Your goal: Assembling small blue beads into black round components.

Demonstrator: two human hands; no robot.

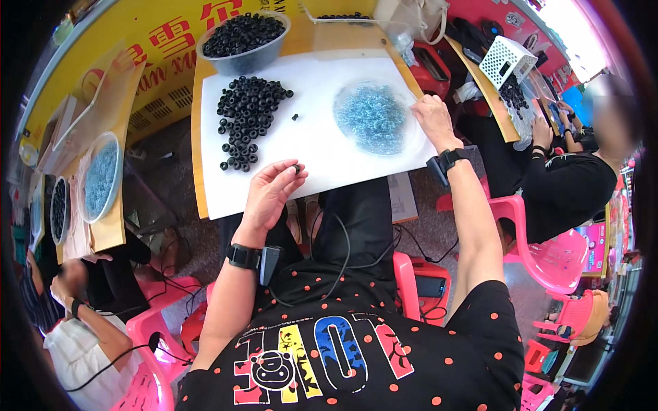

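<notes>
My left hand (269, 194) is at the near edge of a white board (312, 75), pinching a small black bead (297, 168) between thumb and fingertips. Beyond it lies a loose pile of black beads (250, 109), and a single bead (295, 117) sits apart to its right. My right hand (434, 122) is at the right rim of a clear shallow dish (340, 89), fingers curled together. Whatever those fingers pinch, if anything, is too small to make out. Many tiny pale-blue translucent pieces (372, 118) fill the dish.
A clear bowl heaped with black beads (245, 35) stands at the far left of the table. Neighbouring tables hold a dish of blue pieces (101, 177) and a white perforated basket (506, 61). Other people sit on both sides, near pink chairs (558, 257). Cables (343, 240) hang across my lap.
</notes>
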